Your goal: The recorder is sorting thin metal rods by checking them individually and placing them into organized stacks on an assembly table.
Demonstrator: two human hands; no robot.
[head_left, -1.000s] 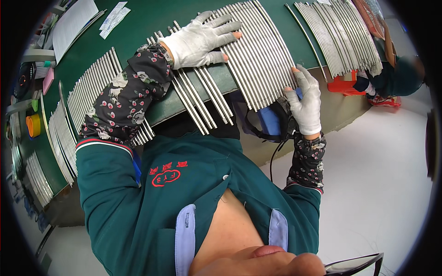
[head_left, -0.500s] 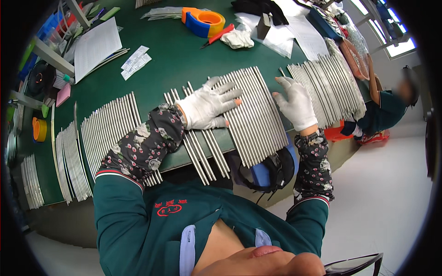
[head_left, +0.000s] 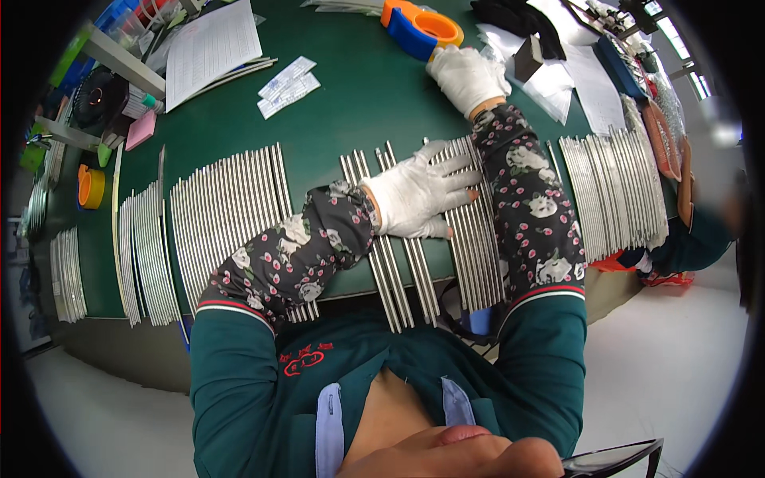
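My left hand point(head_left: 418, 195), in a white glove with bare fingertips, lies flat with fingers spread across a row of slim metal rods point(head_left: 476, 267). Two small groups of rods point(head_left: 386, 275) pass under its palm and wrist. Farther back, my right hand point(head_left: 470, 80), also gloved, is curled down on the table beside an orange-and-blue tape dispenser point(head_left: 422, 28). Whatever lies under its fingers is hidden; neither the red-handled cutter nor the crumpled white cloth can be made out. My right forearm point(head_left: 534, 195) crosses above the right part of the rod row.
More rod rows lie at left point(head_left: 231, 215) and right point(head_left: 610, 195). Paper labels point(head_left: 288, 86), a printed sheet point(head_left: 215, 52) and a yellow tape roll point(head_left: 91, 187) are on the green table point(head_left: 351, 95). A dark block point(head_left: 527, 58) stands behind my right hand. Another person point(head_left: 697, 239) is at far right.
My right hand has moved from beside the rods to the far side, over where the cutter and cloth lay. My left hand stays spread on the rods. The whole view has shifted.
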